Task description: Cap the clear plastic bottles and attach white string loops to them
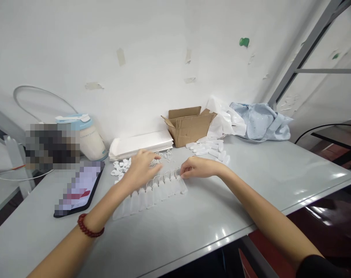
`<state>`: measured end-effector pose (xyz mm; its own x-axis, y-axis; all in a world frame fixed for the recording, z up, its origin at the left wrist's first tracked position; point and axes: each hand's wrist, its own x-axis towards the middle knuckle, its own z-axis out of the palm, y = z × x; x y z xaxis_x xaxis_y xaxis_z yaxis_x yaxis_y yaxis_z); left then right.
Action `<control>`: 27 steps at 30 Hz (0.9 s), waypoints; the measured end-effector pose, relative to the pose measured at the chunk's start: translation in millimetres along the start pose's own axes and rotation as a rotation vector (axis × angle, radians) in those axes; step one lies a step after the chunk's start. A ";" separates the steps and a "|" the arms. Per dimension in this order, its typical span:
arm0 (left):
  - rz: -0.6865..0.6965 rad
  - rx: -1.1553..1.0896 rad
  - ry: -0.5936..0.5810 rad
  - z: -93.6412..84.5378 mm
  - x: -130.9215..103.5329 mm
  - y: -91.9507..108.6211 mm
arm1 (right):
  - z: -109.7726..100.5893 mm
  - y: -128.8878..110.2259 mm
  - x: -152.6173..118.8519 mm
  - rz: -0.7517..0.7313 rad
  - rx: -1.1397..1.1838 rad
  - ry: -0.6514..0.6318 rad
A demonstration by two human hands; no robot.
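A row of translucent plastic tubes [149, 197] lies side by side on the grey table, with thin loops of cord [165, 177] at their upper ends. My left hand [143, 166] hovers over the left part of the row, thumb and fingers apart, holding nothing that I can see. At the row's right end, my right hand [199, 167] is closed, its fingertips pinched at the top of the last tube; what lies between them is hidden. Small white plastic pieces [117, 170] are heaped beside my left hand, and loose white cords [167, 155] lie behind it.
Loose translucent tubes [212, 147] lie before an open cardboard box [189, 127]. Left of the box is a stack of white sheets [143, 142]. A phone [82, 189] and a lidded tub [91, 141] are at left; a plastic bag [222, 119] and blue cloth [259, 121] sit at back right.
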<state>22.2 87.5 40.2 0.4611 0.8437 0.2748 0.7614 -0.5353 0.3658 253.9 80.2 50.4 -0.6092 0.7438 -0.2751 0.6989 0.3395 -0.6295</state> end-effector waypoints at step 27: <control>-0.119 -0.183 0.244 4.3 13.9 -28.0 | -19.6 41.8 9.9 0.217 -0.364 0.733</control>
<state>9.2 114.4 30.0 0.2343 0.8781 0.4172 0.6984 -0.4505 0.5561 284.4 113.1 35.6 -0.1384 0.9564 0.2573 0.9258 0.2172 -0.3094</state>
